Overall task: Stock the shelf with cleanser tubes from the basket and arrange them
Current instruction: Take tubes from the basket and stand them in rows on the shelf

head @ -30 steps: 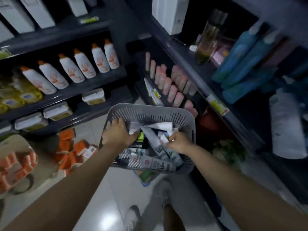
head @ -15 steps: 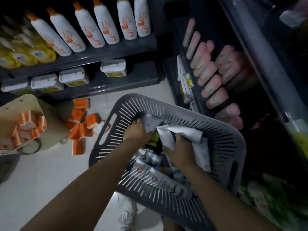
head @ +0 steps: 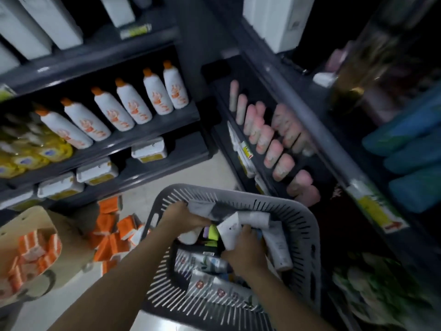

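Dark grey shelf at left (head: pixel 155 130) lined with white orange-capped bottles (head: pixel 133 107) and yellow packs (head: pixel 28 158), lower shelf board (head: pixel 181 149) set with white boxes (head: pixel 96 172), right-hand shelf (head: pixel 220 103) stocked with rows of pink tubes (head: pixel 274 146), pale floor (head: pixel 152 187) strewn with orange packets (head: pixel 112 235)

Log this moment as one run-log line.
stage: picking from grey basket | left hand: grips far white tube | right hand: grips near white tube | pink tubes: shelved in rows
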`<action>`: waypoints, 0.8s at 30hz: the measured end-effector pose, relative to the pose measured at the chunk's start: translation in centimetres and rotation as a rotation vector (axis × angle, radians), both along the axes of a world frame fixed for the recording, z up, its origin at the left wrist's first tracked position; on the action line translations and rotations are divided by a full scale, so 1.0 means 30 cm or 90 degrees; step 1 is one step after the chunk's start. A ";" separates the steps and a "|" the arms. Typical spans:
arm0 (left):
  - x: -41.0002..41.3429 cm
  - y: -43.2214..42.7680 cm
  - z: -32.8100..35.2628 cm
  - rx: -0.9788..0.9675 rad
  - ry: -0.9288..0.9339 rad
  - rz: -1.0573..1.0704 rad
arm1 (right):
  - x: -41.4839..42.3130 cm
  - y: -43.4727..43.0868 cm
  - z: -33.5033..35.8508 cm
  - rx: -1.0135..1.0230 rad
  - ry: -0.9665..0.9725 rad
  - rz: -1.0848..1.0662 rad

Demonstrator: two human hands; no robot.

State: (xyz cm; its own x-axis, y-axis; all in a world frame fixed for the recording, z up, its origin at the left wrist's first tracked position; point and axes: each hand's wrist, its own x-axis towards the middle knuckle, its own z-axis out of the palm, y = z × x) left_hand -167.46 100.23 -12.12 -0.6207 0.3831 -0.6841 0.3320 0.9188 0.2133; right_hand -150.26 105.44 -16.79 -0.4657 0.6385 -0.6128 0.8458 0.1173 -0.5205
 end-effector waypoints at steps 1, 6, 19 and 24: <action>-0.001 -0.007 0.041 0.013 0.017 -0.004 | 0.000 -0.012 0.053 0.014 0.024 -0.030; 0.036 -0.025 0.346 0.091 0.080 -0.102 | 0.061 -0.082 0.369 0.148 0.109 -0.178; 0.639 -0.034 1.140 0.480 0.131 -0.482 | 0.691 -0.319 1.188 0.466 0.304 -0.512; 1.063 -0.039 1.450 0.655 0.053 -0.548 | 1.097 -0.378 1.430 0.648 0.390 -0.660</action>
State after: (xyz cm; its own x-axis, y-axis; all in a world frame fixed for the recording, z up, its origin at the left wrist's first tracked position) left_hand -135.57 99.06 31.39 0.0503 0.9830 0.1763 0.7646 -0.1515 0.6264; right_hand -117.35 94.11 26.11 0.4117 0.8352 0.3646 0.4767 0.1436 -0.8672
